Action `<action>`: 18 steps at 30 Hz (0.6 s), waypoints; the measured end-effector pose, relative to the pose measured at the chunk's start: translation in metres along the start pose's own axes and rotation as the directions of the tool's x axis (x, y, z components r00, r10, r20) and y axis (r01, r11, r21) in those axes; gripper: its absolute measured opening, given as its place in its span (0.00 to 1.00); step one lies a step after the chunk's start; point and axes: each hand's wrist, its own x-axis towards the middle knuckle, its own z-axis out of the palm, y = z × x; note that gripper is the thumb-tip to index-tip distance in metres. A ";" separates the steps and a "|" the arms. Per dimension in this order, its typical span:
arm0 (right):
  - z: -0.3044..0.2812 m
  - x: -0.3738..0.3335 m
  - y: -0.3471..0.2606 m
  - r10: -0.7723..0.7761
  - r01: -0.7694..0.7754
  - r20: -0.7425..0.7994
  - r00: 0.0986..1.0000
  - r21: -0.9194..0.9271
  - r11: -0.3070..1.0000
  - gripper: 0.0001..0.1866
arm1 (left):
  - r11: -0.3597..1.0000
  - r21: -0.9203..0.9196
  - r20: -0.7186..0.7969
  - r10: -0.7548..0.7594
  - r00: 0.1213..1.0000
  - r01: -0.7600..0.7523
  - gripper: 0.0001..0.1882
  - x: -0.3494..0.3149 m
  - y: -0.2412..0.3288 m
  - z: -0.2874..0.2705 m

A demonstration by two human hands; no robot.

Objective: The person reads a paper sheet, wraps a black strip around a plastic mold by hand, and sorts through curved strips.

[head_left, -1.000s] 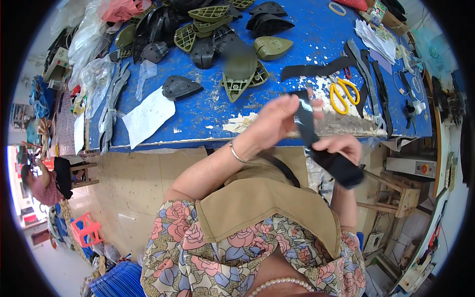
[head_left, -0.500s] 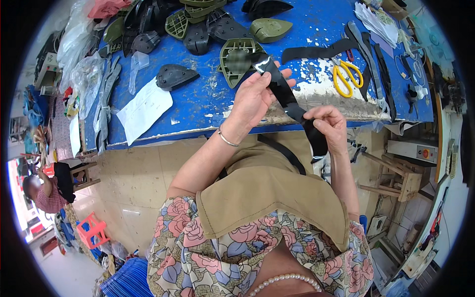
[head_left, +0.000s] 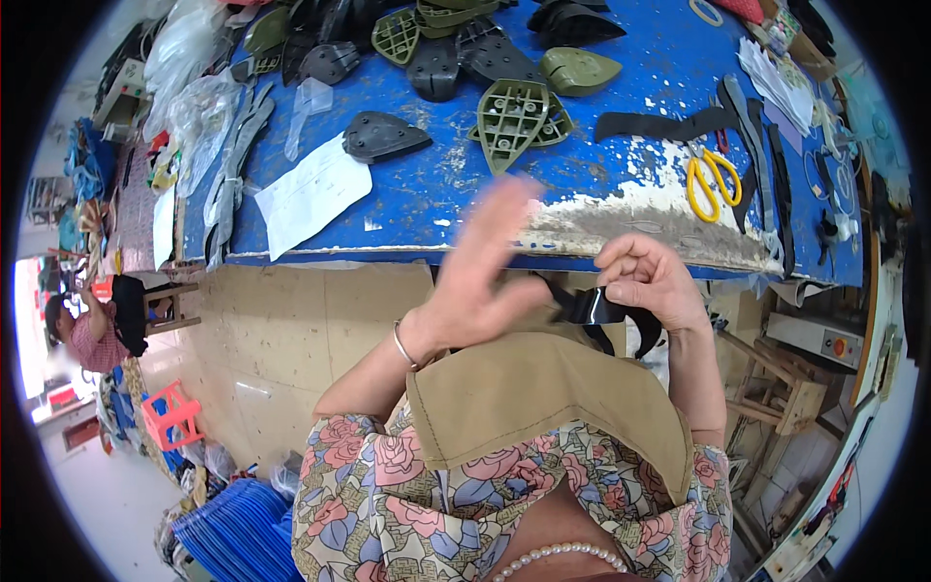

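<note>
Hands at table (head_left: 407, 209) edge: right (head_left: 648, 279) pinching black strap (head_left: 592, 308) just below the rim; left (head_left: 475, 281) spread wide, blurred, apparently touching the strap's free end. Step judged as smoothing; next calls for regripping.

The strip (head_left: 593, 308) pinched in my right hand (head_left: 648, 281) is black and glossy, like smooth synthetic leather, with a bright sheen along its fold. My left hand (head_left: 482, 281) wears a thin shiny metal bangle (head_left: 403, 346) at the wrist. My apron (head_left: 543, 403) is matt tan cloth, coarse-woven with a stitched hem, over a soft floral print blouse (head_left: 388, 485). The workbench (head_left: 407, 194) is wood under blue paint, chipped and worn rough and pale along its front edge. On it lie matt olive moulded plastic sole pieces (head_left: 514, 116), a flat white paper sheet (head_left: 310, 194), and scissors (head_left: 713, 179) with glossy yellow plastic handles.
</note>
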 end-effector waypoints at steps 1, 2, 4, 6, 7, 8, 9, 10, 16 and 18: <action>0.004 0.004 -0.002 0.013 -0.013 0.022 1.000 0.008 1.000 0.16 | 0.995 -0.084 0.237 -0.033 0.971 0.055 0.44 -0.005 0.004 0.001; 0.008 0.012 -0.002 0.023 -0.025 0.023 0.999 0.089 0.996 0.15 | 0.973 -0.200 0.353 -0.041 0.935 0.118 0.47 -0.005 0.005 0.006; 0.015 0.027 -0.002 0.002 -0.005 0.021 1.000 0.145 0.989 0.14 | 0.914 -0.277 0.359 -0.189 0.914 0.298 0.44 -0.011 0.008 0.012; 0.020 0.040 -0.001 0.003 -0.007 0.027 1.000 0.156 0.988 0.13 | 0.856 -0.367 0.302 -0.259 0.917 0.363 0.39 -0.016 0.004 0.018; 0.022 0.046 -0.001 0.015 -0.018 0.021 1.000 0.107 0.994 0.13 | 0.840 -0.396 0.261 -0.284 0.923 0.370 0.37 -0.018 0.000 0.019; 0.023 0.052 -0.001 0.026 -0.028 0.025 0.999 0.055 0.998 0.12 | 0.825 -0.409 0.223 -0.323 0.920 0.389 0.34 -0.022 -0.003 0.019; 0.025 0.059 -0.001 0.035 -0.035 0.036 0.999 0.003 0.999 0.12 | 0.836 -0.423 0.182 -0.299 0.937 0.349 0.33 -0.026 -0.006 0.017; 0.026 0.064 -0.003 0.059 -0.055 0.063 0.996 -0.062 0.997 0.11 | 0.847 -0.421 0.150 -0.288 0.946 0.325 0.32 -0.030 -0.008 0.015; 0.046 0.106 -0.024 0.149 -0.111 0.045 0.988 -0.470 0.876 0.10 | 0.471 -0.762 0.107 -0.586 0.803 0.444 0.26 -0.044 -0.017 -0.007; 0.052 0.121 -0.038 -0.182 0.242 0.175 0.968 -0.847 0.473 0.19 | 0.532 -0.619 0.115 -0.667 0.736 0.579 0.21 -0.047 -0.023 -0.020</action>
